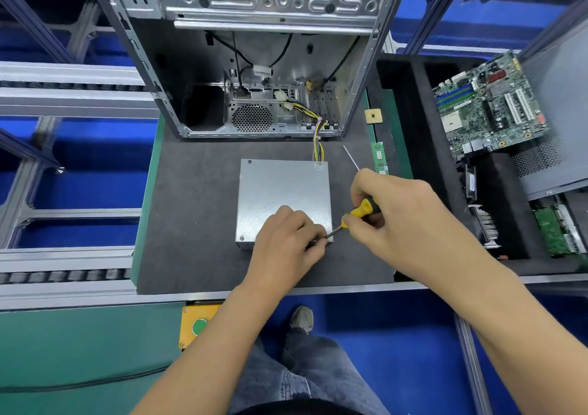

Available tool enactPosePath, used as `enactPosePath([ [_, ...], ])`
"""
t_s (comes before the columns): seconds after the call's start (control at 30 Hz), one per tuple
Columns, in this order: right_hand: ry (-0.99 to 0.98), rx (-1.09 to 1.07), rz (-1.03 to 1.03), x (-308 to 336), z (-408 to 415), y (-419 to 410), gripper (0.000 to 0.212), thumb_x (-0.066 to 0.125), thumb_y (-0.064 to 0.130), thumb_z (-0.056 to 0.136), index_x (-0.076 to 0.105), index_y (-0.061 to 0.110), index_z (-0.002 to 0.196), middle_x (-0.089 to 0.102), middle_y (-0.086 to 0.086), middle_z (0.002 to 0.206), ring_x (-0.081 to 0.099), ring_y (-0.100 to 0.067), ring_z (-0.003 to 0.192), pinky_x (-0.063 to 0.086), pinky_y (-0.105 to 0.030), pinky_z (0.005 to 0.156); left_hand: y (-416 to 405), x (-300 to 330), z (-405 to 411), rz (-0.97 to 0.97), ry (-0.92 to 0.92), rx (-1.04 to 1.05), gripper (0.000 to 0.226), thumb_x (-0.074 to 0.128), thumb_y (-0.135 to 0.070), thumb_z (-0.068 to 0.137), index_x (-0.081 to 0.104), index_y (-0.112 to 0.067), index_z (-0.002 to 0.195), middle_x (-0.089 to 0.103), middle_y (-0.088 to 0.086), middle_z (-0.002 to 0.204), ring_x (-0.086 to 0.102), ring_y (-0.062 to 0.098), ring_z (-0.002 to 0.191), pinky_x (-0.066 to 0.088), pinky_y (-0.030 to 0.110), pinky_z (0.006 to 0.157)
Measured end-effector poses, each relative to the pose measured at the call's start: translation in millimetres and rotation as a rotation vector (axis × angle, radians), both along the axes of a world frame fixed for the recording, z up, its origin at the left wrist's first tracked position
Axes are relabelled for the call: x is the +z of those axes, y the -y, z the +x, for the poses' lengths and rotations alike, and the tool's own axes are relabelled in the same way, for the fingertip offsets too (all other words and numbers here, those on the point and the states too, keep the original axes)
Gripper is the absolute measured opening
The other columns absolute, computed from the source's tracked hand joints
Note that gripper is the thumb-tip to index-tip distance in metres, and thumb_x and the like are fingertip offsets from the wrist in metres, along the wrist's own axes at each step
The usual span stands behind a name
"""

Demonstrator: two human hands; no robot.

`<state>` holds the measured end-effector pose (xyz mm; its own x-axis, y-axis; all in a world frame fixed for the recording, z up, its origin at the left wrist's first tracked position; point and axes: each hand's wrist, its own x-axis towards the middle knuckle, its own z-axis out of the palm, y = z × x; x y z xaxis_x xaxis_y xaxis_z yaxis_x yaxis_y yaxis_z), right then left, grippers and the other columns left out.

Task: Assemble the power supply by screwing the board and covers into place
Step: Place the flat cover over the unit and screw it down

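power supply (283,196) | silver metal box | flat on mat | cover on

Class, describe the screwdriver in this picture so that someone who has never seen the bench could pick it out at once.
Find the silver power supply box on the dark mat before the open computer case. At its near right corner the right hand grips the screwdriver, the only yellow-and-black-handled tool there.

Bright, even overhead light fills the scene, with only soft, faint shadows under the hands. A dull sheen shows on the grey metal power supply (283,192) just beyond the grip. The centre, around the grip, is sharp. Farther out, the wide-angle lens bends straight frame rails into curves, and the corners look stretched and slightly soft. Colours are vivid, with no harsh glare.
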<state>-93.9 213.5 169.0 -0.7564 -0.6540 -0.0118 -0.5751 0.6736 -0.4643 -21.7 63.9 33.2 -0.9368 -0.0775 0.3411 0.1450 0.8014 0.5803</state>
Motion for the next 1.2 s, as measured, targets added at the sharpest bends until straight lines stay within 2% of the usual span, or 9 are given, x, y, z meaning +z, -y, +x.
enactPosePath([
  [0.2,-0.091,0.016,0.187,8.0,-2.2,4.0,0.025,0.059,0.042,0.092,0.041,0.024,0.091,0.049,0.007,0.081,0.050,-0.027,0.071,0.043,-0.036,0.065,-0.4,-3.6,-0.7,0.000,-0.007,0.009,0.011,0.085,-0.009,0.072,0.074,-0.012,0.075,0.060,0.002,0.068,0.050,0.028,0.065,0.045,0.040,0.051],
  [0.37,0.045,0.180,0.229,19.4,-7.2,8.0,0.008,0.053,0.022,0.097,0.046,0.024,0.097,0.040,0.008,0.097,0.049,-0.021,0.085,0.044,-0.037,0.076,-0.9,-3.9,-0.9,0.000,-0.008,0.012,0.012,0.085,-0.008,0.071,0.074,-0.012,0.074,0.060,0.001,0.068,0.051,0.028,0.065,0.045,0.039,0.052],
  [0.53,0.083,0.279,0.365,25.4,-16.3,7.5,0.024,0.049,0.002,0.090,0.048,0.025,0.099,0.045,0.005,0.107,0.048,-0.021,0.096,0.043,-0.036,0.086,0.1,-3.0,-0.8,-0.004,0.005,0.010,0.012,0.085,-0.009,0.071,0.074,-0.012,0.075,0.061,0.001,0.069,0.053,0.027,0.066,0.045,0.037,0.053],
  [0.73,0.008,0.297,0.480,25.3,-18.7,8.6,0.007,0.047,0.027,0.100,0.048,0.025,0.106,0.042,0.006,0.101,0.051,-0.021,0.089,0.034,-0.026,0.072,0.5,0.1,-0.7,0.019,0.037,0.013,0.014,0.087,-0.011,0.070,0.076,-0.014,0.077,0.063,0.000,0.071,0.055,0.028,0.067,0.046,0.035,0.053],
  [0.83,-0.071,0.278,0.549,22.5,-18.4,15.1,0.019,0.042,0.037,0.102,0.049,0.021,0.108,0.049,0.002,0.102,0.058,-0.029,0.093,0.046,-0.035,0.079,0.6,1.4,-1.0,0.027,0.050,0.012,0.014,0.087,-0.012,0.070,0.075,-0.014,0.077,0.063,0.000,0.071,0.055,0.028,0.067,0.044,0.033,0.052],
  [0.93,-0.067,0.300,0.527,23.0,-14.0,16.7,0.015,0.047,0.030,0.101,0.044,0.017,0.109,0.042,-0.003,0.107,0.055,-0.030,0.091,0.049,-0.042,0.080,-0.1,2.3,-1.2,0.033,0.075,0.025,0.014,0.087,-0.013,0.070,0.075,-0.014,0.076,0.062,-0.001,0.071,0.055,0.028,0.068,0.040,0.030,0.054],
  [1.03,-0.062,0.350,0.549,25.4,-10.7,17.4,0.016,0.053,0.013,0.095,0.045,0.018,0.107,0.035,-0.002,0.108,0.047,-0.022,0.088,0.049,-0.040,0.081,-0.3,3.0,-0.8,0.031,0.091,0.034,0.014,0.088,-0.014,0.070,0.075,-0.016,0.077,0.062,-0.002,0.070,0.055,0.027,0.069,0.036,0.027,0.057],
  [1.13,-0.176,0.363,0.642,23.5,-11.4,22.4,0.008,0.050,0.025,0.101,0.048,0.018,0.105,0.041,0.000,0.096,0.049,-0.024,0.080,0.052,-0.037,0.077,-0.4,2.9,-0.8,0.025,0.088,0.038,0.015,0.088,-0.014,0.070,0.076,-0.017,0.077,0.062,-0.002,0.070,0.054,0.026,0.068,0.035,0.026,0.057],
  [1.2,-0.230,0.349,0.692,24.1,-10.5,26.1,0.025,0.037,0.038,0.105,0.050,0.016,0.104,0.045,-0.001,0.090,0.055,-0.029,0.079,0.051,-0.037,0.071,-0.6,2.3,-1.0,0.020,0.088,0.041,0.016,0.089,-0.014,0.069,0.076,-0.017,0.077,0.061,-0.003,0.069,0.054,0.026,0.068,0.035,0.025,0.057],
])
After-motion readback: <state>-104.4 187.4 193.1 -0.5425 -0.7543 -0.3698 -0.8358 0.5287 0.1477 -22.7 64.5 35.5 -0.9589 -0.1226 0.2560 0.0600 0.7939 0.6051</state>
